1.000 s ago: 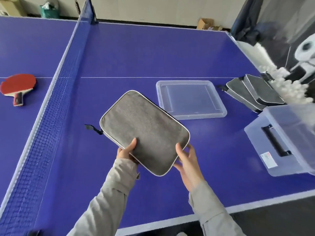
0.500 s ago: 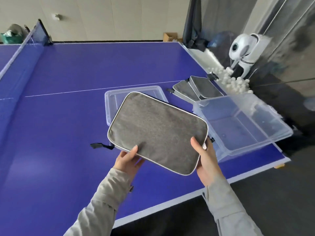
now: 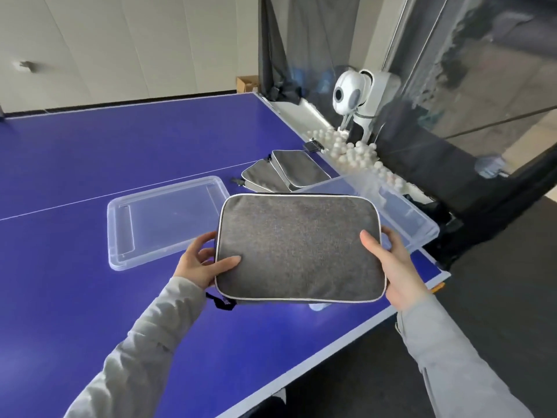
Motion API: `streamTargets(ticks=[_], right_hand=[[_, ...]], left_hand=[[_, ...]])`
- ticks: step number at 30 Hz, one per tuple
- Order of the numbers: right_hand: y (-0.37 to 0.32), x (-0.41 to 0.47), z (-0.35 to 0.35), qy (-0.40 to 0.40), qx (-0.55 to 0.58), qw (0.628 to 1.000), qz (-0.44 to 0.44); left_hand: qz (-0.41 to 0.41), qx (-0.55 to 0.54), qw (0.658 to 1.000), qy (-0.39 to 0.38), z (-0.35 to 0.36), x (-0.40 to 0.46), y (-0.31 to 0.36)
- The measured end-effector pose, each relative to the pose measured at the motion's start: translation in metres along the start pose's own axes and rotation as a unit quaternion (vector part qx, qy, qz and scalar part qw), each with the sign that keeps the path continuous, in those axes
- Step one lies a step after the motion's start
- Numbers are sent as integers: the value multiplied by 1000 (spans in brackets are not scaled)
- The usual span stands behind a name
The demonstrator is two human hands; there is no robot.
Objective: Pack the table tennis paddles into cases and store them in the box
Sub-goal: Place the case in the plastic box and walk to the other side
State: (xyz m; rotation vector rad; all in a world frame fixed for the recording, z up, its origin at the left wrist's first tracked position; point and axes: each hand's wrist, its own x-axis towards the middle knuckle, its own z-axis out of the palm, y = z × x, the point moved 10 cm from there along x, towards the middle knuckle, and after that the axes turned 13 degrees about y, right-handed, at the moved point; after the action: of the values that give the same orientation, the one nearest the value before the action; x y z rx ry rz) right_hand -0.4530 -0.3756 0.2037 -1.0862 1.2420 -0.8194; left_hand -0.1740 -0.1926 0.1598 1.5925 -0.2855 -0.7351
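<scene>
Swung the case (image 3: 298,247) over toward the box (image 3: 401,214); left hand (image 3: 200,265) and right hand (image 3: 391,267) both grip it, next lower it in.

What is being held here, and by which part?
The grey case, held by both hands: left hand on its left edge near the lower corner, right hand on its right edge.

Grey case (image 3: 298,245): woven cloth, matt, fine-grained, edged with pale smooth piping. Beyond the case, two further cases (image 3: 286,173): same matt grey cloth. Left of the case, lid (image 3: 165,218): clear plastic, smooth, slightly glossy. Behind the case, box (image 3: 407,212): clear plastic, glossy. Table (image 3: 90,164): smooth blue surface, low sheen. Sleeves (image 3: 141,354): matt light-grey fabric.
</scene>
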Motion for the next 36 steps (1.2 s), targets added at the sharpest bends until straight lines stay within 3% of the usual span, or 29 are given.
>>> streamTargets(ticks=[10,18,27,36], right_hand=[[-44,134,-35,39,-78,996,-30],[-51,221,-66,-18,-203,979,-14],[-6,291,-62,-126,-297,947,7],[63,330,-46,-200,-399,895,3]], left_hand=[[-12,-26,999,19,107,58,-5],[-35,8,999,30,193,71,-27],[-79,43,983,159,232,60,-75],[-183,163,935,255,235,57,-125]])
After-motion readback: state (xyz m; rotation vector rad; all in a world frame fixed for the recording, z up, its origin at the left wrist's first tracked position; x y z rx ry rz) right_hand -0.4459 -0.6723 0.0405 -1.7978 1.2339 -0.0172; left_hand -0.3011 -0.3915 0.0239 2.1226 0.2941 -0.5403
